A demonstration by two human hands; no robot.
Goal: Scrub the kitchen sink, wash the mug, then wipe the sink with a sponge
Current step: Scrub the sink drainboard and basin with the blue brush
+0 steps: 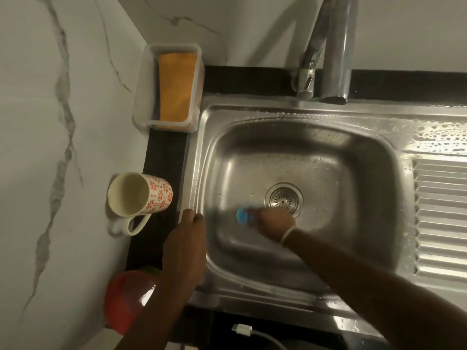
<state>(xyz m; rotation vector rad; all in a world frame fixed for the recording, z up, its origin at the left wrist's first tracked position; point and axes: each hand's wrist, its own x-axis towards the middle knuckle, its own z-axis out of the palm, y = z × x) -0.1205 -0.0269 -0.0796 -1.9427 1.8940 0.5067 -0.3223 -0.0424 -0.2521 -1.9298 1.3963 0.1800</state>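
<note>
Right hand [271,222] works low in the basin of the steel sink [366,157], fingers closed around a blue scrubber [243,217] whose outline is smeared by motion, so its exact shape cannot be told. It presses on the basin floor just left of the round drain strainer [283,199]. Left hand [188,238] rests on the sink's left rim, fingers loose and holding nothing, apparently bracing. By the look of it the scrubbing stage is under way: soapy droplets bead the back rim and the ribbed draining board [441,218] to the right.

Next in the task comes the mug [140,194], white with a red flower pattern, which stands on the dark tabletop [165,157] to the left of the sink, mouth towards the camera and handle pointing towards the person. It lies just beyond the left hand, which is plainly the nearer of the two; nothing stands between them.

Farther back on the same strip, a clear tray [195,72] holds an orange sponge [177,87], well apart from both hands. The tap [336,54] rises behind the basin. A red bowl [126,299] sits near the left forearm, and a white charger plug [241,329] lies at the front edge.
</note>
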